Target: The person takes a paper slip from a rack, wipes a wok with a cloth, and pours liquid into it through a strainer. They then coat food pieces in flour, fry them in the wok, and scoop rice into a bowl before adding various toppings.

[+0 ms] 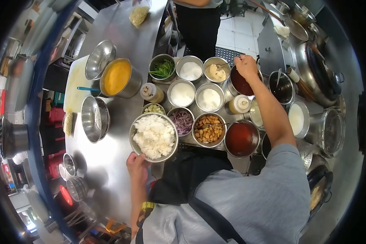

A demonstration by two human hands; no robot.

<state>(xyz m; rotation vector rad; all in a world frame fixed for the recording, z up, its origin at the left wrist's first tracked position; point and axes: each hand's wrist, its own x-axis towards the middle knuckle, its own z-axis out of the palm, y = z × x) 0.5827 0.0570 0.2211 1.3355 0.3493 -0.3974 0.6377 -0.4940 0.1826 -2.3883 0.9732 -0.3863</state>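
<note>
At the lower left, my left hand (137, 164) grips the rim of a metal bowl (176, 143) heaped with white rice (153, 136). My right hand (247, 67) reaches far forward, fingers closed around the thin handle of a spoon (225, 64). The spoon's head lies in or against a pale yellow paste (216, 74) in a round metal tin. Under my right wrist is a pot of dark red sauce (240, 83). Close to the rice bowl stand tins of sliced red onion (181, 121) and browned diced pieces (209, 129), the latter with its own spoon.
Tins of white granules (182, 94), chopped greens (162, 69) and red sauce (242, 139) crowd the middle. Squeeze bottles (239, 104) stand among them. A pot of orange-yellow liquid (117, 77) and metal bowls are at left. Across the counter stands another person (197, 28).
</note>
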